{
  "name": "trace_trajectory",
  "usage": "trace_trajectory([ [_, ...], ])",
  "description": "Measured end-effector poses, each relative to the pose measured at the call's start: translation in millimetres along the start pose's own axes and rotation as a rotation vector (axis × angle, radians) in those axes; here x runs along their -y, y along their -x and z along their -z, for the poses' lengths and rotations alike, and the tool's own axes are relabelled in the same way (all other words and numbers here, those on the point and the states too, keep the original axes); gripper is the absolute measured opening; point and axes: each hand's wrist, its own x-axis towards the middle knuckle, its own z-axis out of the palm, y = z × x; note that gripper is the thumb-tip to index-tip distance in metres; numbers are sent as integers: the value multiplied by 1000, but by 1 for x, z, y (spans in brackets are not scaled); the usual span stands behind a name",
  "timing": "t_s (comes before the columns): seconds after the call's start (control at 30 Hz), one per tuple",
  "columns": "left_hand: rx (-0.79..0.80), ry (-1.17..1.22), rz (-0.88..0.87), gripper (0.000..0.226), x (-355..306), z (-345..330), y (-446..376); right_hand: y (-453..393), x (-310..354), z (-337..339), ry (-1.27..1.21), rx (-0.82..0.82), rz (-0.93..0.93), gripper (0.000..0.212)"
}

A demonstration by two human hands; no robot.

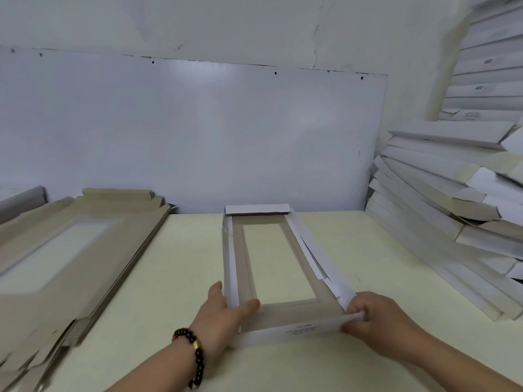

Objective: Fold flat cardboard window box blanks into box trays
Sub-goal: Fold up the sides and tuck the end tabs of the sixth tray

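Observation:
A partly folded window box tray (285, 312) lies lengthwise on the pale table (368, 250), brown inside, white outside, with a rectangular window in its floor. Its left, far and near walls stand up; the right side flaps lean outward. My left hand (223, 315) holds the near left corner, thumb inside on the tray floor and fingers outside the left wall. My right hand (373, 321) pinches the near right corner where the near wall ends.
A stack of flat brown window blanks (70, 250) fills the table's left side. Finished white trays (441, 207) are piled high along the right, leaning on the wall. A white board (198, 131) backs the table.

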Motion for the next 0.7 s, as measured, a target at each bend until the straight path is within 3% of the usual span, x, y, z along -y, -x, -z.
trace_trajectory([
  [0.07, -38, 101, 93, 85, 3, 9, -3, 2, 8, 4, -129, -15, 16, 29],
  [0.13, 24, 263, 263, 57, -5, 13, -2, 8, 20, 9, -233, 59, 35, 26],
  [0.2, 59, 416, 372, 36, -12, 13, 4, 12, 31, 9, -208, 93, 47, 24],
  [0.27, 32, 486, 384, 31, -14, 12, 11, 14, 41, 12, -162, 59, 74, 22],
  [0.5, -100, 557, 170, 23, -46, 20, 31, 25, 75, 54, -80, -141, 257, 27],
  [0.6, -43, 611, 28, 21, -78, 28, 43, 26, 86, 82, -62, -253, 318, 24],
  [0.7, 68, 651, -161, 39, -112, 36, 58, 34, 102, 113, -146, -396, 344, 16],
])
